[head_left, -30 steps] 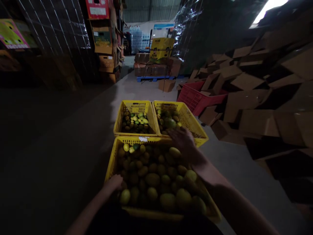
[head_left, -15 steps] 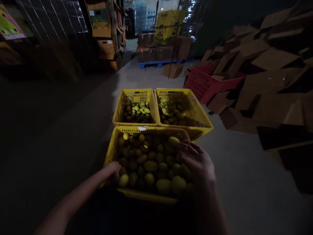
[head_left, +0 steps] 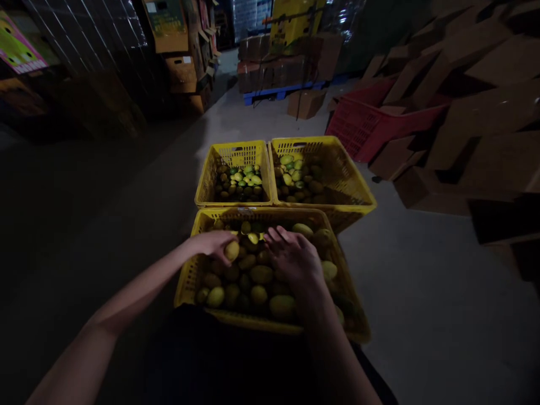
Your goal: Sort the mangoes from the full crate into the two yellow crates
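Observation:
A yellow crate (head_left: pixel 356 323) full of greenish-yellow fruit (head_left: pixel 261 274) stands closest to me. Over its left half, my left hand (head_left: pixel 215 246) grips a yellow fruit (head_left: pixel 232 251) between thumb and fingers. My right hand (head_left: pixel 293 253) hovers over the middle of the same crate, its fingers stretched out and nothing visible in them. Part of the fruit lies hidden beneath my right hand and forearm.
Beyond stand two more yellow crates, a left one (head_left: pixel 205 175) and a right one (head_left: pixel 358 183), both with fruit inside. A red crate (head_left: pixel 356 124) and heaped cardboard (head_left: pixel 481 129) are at the right. Boxes sit on a blue pallet (head_left: pixel 280 94) further back.
My left hand has moved up and right from the crate's left side and now holds a fruit. My right hand has moved left from the right side. The view has shifted slightly.

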`<state>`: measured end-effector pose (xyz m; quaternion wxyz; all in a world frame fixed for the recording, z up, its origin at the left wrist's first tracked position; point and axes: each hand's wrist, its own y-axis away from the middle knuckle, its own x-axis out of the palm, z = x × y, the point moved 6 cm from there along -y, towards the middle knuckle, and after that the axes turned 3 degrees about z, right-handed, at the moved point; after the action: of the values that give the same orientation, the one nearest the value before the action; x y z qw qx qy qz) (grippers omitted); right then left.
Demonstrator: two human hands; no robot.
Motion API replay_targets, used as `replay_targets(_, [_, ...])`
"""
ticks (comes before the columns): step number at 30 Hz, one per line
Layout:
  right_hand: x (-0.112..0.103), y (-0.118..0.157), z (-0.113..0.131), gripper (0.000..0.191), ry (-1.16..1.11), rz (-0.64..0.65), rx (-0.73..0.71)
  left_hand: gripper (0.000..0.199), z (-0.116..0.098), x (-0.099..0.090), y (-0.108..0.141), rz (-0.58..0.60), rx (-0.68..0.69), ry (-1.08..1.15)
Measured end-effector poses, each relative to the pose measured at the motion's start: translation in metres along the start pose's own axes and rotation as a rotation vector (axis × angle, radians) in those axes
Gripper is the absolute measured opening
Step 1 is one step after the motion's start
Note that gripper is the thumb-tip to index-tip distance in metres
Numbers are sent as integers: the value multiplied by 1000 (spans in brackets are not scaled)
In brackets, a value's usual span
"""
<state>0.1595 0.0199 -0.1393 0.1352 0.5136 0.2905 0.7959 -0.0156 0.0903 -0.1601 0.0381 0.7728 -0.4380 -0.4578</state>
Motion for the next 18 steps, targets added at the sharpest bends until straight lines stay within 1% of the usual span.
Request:
replay_targets(2, [6, -5, -13, 15, 67, 10, 47, 76, -47, -36, 8, -99, 247, 244])
replay_targets(3, [8, -6, -18, 18, 79, 12, 56, 79, -65, -48, 12, -108, 341, 378])
replay_targets(4, [11, -7, -20, 21, 74, 11, 49, 79, -77, -56, 13, -88, 405, 495])
replay_targets(5, [13, -8, -20, 24, 59, 12, 32, 77, -84, -59, 12, -80, 446, 582])
replay_targets(6, [15, -8, -19, 25, 39, 14, 11, 72, -84, -59, 8, -90, 460, 625])
replay_targets(7, [15, -9, -17, 24, 18, 13, -5, 63, -78, -55, 3, -131, 449, 619])
replay_targets(9, [14, -9, -13, 24, -16, 17, -16, 40, -53, -36, -11, -259, 359, 470])
replay_targets(10, [14, -8, -11, 24, -28, 27, -15, 30, -37, -21, -19, -300, 289, 344])
replay_targets(11, [14, -8, -10, 24, -39, 40, -15, 23, -20, 1, -26, -257, 207, 198])
replay_targets(12, [14, -7, -8, 25, -48, 54, -17, 21, -5, 25, -32, -165, 167, 56])
replay_targets(13, [15, -6, -8, 25, -56, 66, -18, 20, 8, 48, -36, -62, 163, -56])
replay_targets(15, [18, -4, -10, 24, -71, 67, -7, 21, 32, 88, -38, 136, 135, -144])
replay_targets(17, [20, -1, -15, 24, -84, 41, 29, 24, 46, 111, -39, 197, 110, -132])
replay_targets(18, [21, 0, -17, 24, -89, 28, 49, 24, 52, 117, -40, 182, 84, -110])
